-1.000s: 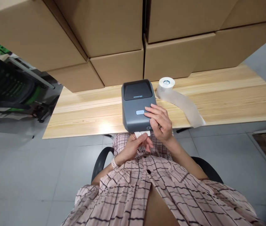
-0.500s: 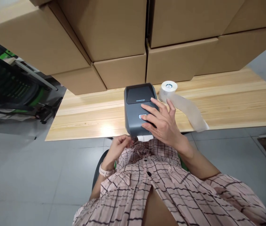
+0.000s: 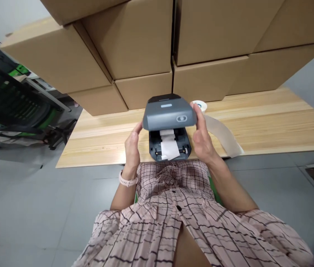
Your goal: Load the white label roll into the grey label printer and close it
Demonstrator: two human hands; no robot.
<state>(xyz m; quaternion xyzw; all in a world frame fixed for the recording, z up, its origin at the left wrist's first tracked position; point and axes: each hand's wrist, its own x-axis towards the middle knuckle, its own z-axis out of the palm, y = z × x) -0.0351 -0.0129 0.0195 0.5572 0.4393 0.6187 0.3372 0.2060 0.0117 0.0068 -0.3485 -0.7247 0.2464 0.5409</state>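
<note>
A dark grey printer [image 3: 185, 140] stands at the table's front edge with its lid [image 3: 168, 115] tilted up. My left hand [image 3: 132, 148] is at the lid's left side, and my right hand [image 3: 201, 135] grips its right side; both hold the lid between them. Inside the printer's base, a white paper strip [image 3: 170, 148] runs over the roller near the front. Behind my right hand sits a white label roll [image 3: 202, 105], partly hidden, and its loose strip [image 3: 223, 135] trails to the right across the table.
Stacked cardboard boxes [image 3: 143, 48] line the back of the wooden table [image 3: 273, 126]. A black and green office chair [image 3: 15, 107] stands on the floor to the left, beside a metal frame.
The printer's lid has been raised, showing the inside. My left hand has moved up to the lid's left side. My right hand has shifted from the lid's top to its right side.
</note>
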